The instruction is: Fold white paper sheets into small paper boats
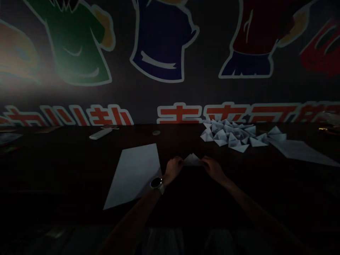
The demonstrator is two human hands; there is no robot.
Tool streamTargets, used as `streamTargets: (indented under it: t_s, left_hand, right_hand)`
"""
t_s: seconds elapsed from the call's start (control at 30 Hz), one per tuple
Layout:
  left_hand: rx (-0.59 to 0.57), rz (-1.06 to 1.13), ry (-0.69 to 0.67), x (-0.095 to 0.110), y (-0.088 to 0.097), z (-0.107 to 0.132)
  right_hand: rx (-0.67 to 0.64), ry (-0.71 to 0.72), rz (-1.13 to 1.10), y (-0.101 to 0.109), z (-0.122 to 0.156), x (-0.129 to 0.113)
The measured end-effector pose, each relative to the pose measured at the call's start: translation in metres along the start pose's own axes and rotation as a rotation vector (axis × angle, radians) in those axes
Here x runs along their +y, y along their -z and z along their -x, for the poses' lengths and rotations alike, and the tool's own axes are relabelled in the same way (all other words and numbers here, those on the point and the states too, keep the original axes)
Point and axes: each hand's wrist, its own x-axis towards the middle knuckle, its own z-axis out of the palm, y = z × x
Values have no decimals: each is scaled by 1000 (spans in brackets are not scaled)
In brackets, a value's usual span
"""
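Note:
My left hand (173, 169) and my right hand (212, 168) pinch opposite ends of a small folded white paper piece (192, 160) above the dark table (79, 226). Its shape looks like a low peak, and my fingers hide its ends. A flat white paper sheet (132, 175) lies just left of my left hand, its corner close to my wrist. A round-faced wristwatch (156, 182) sits on my left wrist. Beyond my hands lies a heap of several folded white paper pieces (225, 134), similar in form to the one I hold.
A larger paper sheet (300, 152) lies right of the heap. A white remote-like bar (101, 133) and a small round disc (156, 132) sit near the far table edge. Papers lie at the far left. A wall (170, 95) with cartoon figures and red characters stands behind.

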Motion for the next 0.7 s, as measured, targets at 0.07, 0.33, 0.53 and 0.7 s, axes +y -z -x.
streamTargets:
  t_s: [0.07,0.33,0.53,0.7]
  left_hand:
    - [10,-16,40,0,-2,-4]
    - [8,-93,86,5,-9,-6]
    - [-29,-139,67,8,-9,-8]
    - [-31,-161,68,9,-10,-9]
  right_hand:
    - [19,-49,46,-5,-2,1]
    - [26,-199,150,-13,-6,5]
    - [2,-229,224,-12,-3,-1]
    - [-27,-274,278,-13,-5,-3]
